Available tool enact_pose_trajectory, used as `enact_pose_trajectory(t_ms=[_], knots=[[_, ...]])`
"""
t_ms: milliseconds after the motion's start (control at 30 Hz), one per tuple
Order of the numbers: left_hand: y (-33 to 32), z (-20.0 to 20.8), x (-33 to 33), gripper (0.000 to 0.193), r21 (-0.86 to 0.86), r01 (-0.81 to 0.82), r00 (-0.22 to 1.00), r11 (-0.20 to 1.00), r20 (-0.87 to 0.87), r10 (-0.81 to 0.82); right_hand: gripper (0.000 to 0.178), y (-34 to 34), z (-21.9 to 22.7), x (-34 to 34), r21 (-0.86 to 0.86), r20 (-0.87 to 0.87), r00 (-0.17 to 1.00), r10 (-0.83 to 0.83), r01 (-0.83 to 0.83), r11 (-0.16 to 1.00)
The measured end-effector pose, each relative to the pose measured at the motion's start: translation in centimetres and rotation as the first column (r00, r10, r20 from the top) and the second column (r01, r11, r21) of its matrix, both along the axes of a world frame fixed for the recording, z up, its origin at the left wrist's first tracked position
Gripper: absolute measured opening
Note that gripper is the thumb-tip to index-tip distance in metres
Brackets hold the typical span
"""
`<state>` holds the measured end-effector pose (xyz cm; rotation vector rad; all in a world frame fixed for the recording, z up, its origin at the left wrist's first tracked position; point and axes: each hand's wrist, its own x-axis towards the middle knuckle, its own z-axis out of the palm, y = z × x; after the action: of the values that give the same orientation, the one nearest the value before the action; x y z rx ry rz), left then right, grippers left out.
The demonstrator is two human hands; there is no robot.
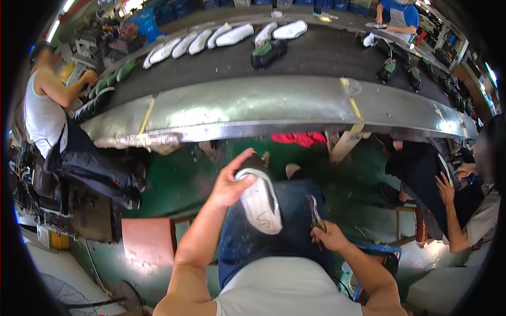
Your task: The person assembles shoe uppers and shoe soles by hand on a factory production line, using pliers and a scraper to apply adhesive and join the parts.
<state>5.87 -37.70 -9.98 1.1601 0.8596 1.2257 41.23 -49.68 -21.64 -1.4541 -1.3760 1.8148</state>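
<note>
My left hand (232, 185) is closed around the dark end of a shoe (262, 208), thumb on its pale underside. The shoe is bottom up over my lap, its white underside facing me, with a dark mark drawn on it and a dark upper round the rim. Lower and to the right, my right hand (330, 236) grips a pair of pliers (315, 210) by the yellowish handles. Their metal jaws point upward and stay apart from the shoe. My fingers hide part of the handles.
Ahead runs a dark conveyor belt (211, 66) behind a metal edge (253, 105), carrying white-bottomed shoes (234, 35) and a dark green shoe (269, 53). A worker (50, 110) stands left; others sit right (453, 205) and stand far right (399, 21). A brown box-like seat (148, 241) is at left.
</note>
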Motion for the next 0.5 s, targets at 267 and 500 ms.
enact_pose_trajectory(t_ms=[267,500], knots=[[-3.6,-5.7,2.8,0.051,-0.123,0.151,0.988,0.981,-0.008,-0.153,0.029,-0.3,9.3,-4.7,0.325,0.15,0.974,0.172,-0.213,0.921],[-4.2,-6.5,2.0,0.059,0.012,0.194,0.932,0.981,-0.313,-0.181,0.027,2.0,9.6,-6.6,0.312,-0.016,0.969,0.245,-0.228,0.922]])
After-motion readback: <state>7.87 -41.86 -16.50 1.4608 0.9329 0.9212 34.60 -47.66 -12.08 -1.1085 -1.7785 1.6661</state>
